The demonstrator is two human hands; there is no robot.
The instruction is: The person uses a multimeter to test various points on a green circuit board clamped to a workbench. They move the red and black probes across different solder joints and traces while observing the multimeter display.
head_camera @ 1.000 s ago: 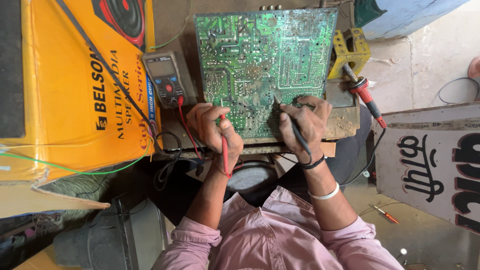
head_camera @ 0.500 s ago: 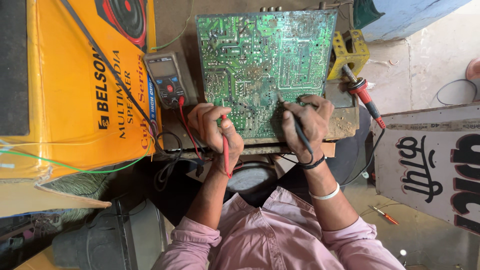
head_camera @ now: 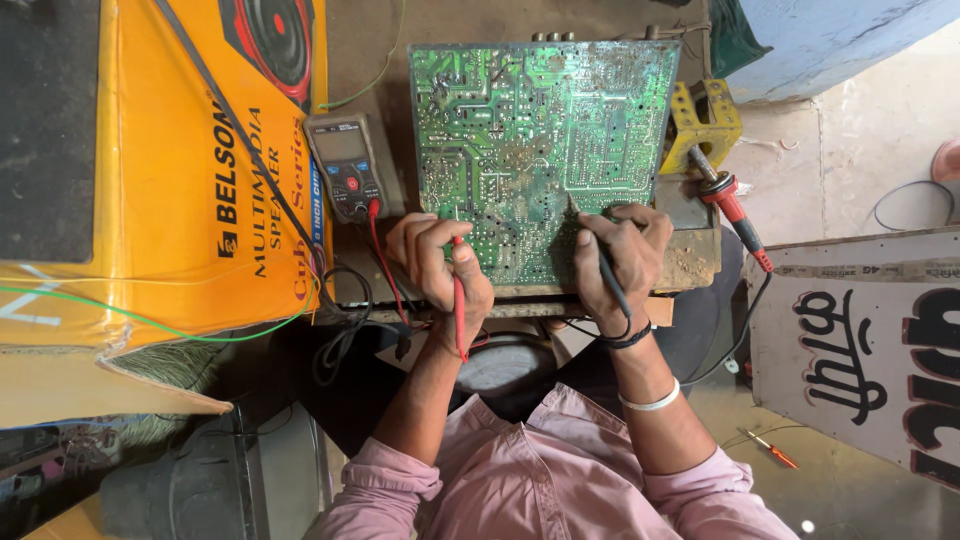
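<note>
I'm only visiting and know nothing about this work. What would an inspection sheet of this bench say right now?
Surface: worn, dusty workbench, mostly covered.
Job's things: green circuit board, solder side up; red probe; black probe; multimeter beside the board.
Clutter: yellow stand, red-handled soldering iron, orange screwdriver on the floor.
Hands: left hand grips the red probe, right hand the black probe, both tips on the board.
Cables: red lead and dark leads tangled at the bench edge; green wire over the box.
Surroundings: yellow carton to the left, printed panel to the right.
</note>
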